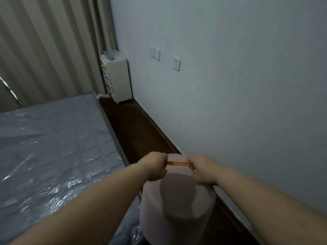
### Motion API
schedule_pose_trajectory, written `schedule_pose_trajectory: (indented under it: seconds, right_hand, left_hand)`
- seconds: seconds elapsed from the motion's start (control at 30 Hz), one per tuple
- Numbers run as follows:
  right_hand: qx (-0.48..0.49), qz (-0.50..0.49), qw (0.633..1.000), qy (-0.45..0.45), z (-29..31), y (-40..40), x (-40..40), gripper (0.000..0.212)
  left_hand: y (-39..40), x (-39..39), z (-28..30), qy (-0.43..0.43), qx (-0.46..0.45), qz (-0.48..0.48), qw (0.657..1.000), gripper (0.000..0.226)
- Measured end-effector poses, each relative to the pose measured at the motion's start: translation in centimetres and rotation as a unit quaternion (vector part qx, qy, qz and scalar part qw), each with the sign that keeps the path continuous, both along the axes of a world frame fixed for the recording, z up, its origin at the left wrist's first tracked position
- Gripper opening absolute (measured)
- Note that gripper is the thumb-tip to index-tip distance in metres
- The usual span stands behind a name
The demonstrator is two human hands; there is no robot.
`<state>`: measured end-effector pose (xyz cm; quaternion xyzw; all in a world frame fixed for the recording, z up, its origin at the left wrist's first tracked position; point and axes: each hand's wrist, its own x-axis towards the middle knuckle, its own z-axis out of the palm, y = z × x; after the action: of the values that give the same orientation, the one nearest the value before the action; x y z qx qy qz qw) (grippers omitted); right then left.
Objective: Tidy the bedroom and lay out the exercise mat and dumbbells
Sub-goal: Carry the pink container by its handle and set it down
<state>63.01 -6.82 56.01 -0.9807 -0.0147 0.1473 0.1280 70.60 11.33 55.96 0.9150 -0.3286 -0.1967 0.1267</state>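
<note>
Both hands pinch the orange strap: left hand (155,166) and right hand (201,169) at opposite ends, likely to undo it. Between them stands the rolled exercise mat (177,206), upright beside the mattress (53,147).

Dim room: plastic-wrapped mattress (53,147), curtains (49,46), perhaps white drawers (118,78).

Single head view — looks forward and down along floor strip (141,131) between mattress (53,147) and wall (238,85); hands close.
</note>
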Motion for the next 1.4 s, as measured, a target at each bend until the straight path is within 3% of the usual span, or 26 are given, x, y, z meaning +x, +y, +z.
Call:
schedule_pose_trajectory:
  seconds: [0.13,0.33,0.53,1.0,1.4]
  right_hand:
    - [0.034,0.029,0.999,0.013,-0.4,-6.4,10.0,0.006]
    - [0.009,0.086,0.996,-0.01,1.2,-9.7,26.6,0.017]
    - [-0.043,0.138,0.989,-0.037,2.0,-9.2,46.0,0.019]
    - [0.04,0.245,0.968,-0.037,0.4,-1.9,89.9,0.017]
    - [0.026,0.356,0.93,-0.085,2.8,11.7,125.1,0.012]
  left_hand:
    - [-5.8,8.0,-0.1,0.021,-0.014,0.059,0.998,0.027]
    - [-8.5,20.3,0.0,0.022,-0.019,0.136,0.99,0.027]
    - [-8.1,37.9,-0.9,0.021,-0.041,0.164,0.985,0.026]
    - [-0.7,77.5,1.8,-0.036,0.008,0.261,0.965,0.016]
    - [10.6,107.8,0.4,-0.076,-0.07,0.422,0.901,0.024]
